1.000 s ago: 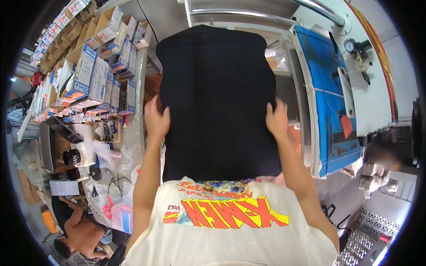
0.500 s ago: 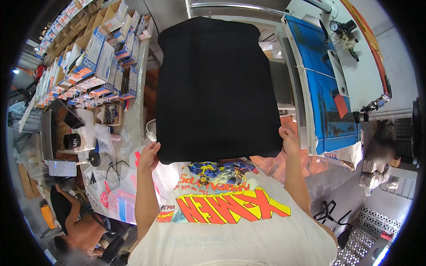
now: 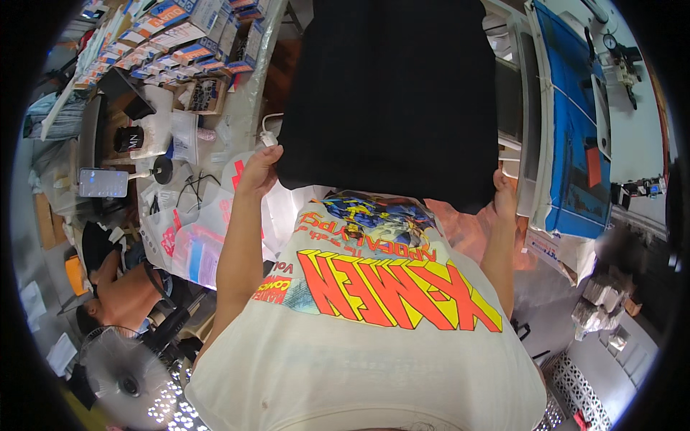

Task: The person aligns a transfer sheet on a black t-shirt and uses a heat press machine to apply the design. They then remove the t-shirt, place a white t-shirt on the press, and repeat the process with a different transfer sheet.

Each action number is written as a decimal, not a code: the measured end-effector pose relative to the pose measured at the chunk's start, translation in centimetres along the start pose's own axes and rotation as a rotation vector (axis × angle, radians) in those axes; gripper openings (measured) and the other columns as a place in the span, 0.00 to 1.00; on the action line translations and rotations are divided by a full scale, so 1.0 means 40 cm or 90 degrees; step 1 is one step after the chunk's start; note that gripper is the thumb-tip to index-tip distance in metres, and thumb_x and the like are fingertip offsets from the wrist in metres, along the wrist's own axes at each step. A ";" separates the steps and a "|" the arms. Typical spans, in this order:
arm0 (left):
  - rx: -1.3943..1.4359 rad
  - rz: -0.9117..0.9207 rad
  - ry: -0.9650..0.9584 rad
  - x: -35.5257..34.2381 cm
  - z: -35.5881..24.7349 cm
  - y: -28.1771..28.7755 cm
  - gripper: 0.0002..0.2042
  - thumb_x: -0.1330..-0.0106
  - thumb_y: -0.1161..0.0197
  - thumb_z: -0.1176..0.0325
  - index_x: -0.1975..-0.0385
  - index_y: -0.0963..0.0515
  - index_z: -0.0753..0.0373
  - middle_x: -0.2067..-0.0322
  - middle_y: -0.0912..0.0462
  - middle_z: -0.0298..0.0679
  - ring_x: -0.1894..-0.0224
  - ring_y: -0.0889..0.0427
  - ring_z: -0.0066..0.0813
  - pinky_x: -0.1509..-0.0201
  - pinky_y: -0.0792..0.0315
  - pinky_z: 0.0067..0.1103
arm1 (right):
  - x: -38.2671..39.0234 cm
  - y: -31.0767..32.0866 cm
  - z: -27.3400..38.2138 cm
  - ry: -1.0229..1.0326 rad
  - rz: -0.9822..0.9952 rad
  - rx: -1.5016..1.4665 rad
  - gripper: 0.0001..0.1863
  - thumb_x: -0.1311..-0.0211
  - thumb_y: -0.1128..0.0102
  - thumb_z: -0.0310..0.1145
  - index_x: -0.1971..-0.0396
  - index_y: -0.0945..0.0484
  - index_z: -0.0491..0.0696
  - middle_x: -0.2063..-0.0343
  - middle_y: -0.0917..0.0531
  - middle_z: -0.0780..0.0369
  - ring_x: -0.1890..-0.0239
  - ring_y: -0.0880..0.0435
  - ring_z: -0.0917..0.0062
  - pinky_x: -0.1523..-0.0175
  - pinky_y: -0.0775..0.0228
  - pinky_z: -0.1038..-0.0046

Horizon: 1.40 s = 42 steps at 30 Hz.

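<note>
A flat black piece of fabric (image 3: 388, 93), squarish and smooth, fills the upper middle of the head view. My left hand (image 3: 264, 164) pinches its lower left corner, and my right hand (image 3: 503, 188) holds the lower right one, with the fingertips partly hidden at the edge. Below it is the white printed shirt (image 3: 366, 366) on my body. A pale platen edge and rail (image 3: 509, 158) show beside the fabric's right side.
A blue press screen (image 3: 568, 129) with a gauge stands on the right. At left are stacked cartons (image 3: 188, 32), a bench (image 3: 251, 97) with cables, and a phone (image 3: 104, 182) on a stand. A person (image 3: 122, 287) is at lower left, beside a fan (image 3: 129, 384).
My hands moved from the fabric's sides to its lower corners. The fabric and hands now appear higher in the view, and more of the lower left surroundings, including the fan, shows.
</note>
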<state>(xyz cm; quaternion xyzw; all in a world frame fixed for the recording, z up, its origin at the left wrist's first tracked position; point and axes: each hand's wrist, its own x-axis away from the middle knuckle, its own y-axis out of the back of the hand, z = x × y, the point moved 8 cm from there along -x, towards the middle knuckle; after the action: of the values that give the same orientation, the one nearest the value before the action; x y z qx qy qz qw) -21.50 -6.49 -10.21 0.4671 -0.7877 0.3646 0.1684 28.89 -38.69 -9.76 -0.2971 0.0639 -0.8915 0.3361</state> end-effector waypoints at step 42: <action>0.004 -0.001 -0.031 -0.857 -0.532 -0.365 0.22 0.19 0.52 0.55 0.40 0.24 0.67 0.49 0.15 0.44 0.50 0.14 0.35 0.45 0.19 0.30 | -0.910 -0.414 0.369 0.011 0.014 0.054 0.24 0.25 0.47 0.46 0.40 0.24 0.44 0.49 0.15 0.58 0.46 0.17 0.68 0.40 0.29 0.67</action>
<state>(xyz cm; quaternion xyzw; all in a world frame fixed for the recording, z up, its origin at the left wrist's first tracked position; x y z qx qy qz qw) 6.80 25.75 -10.46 0.4767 -0.7902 0.3556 0.1478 49.81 -1.55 -10.23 -0.2744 0.0320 -0.8921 0.3577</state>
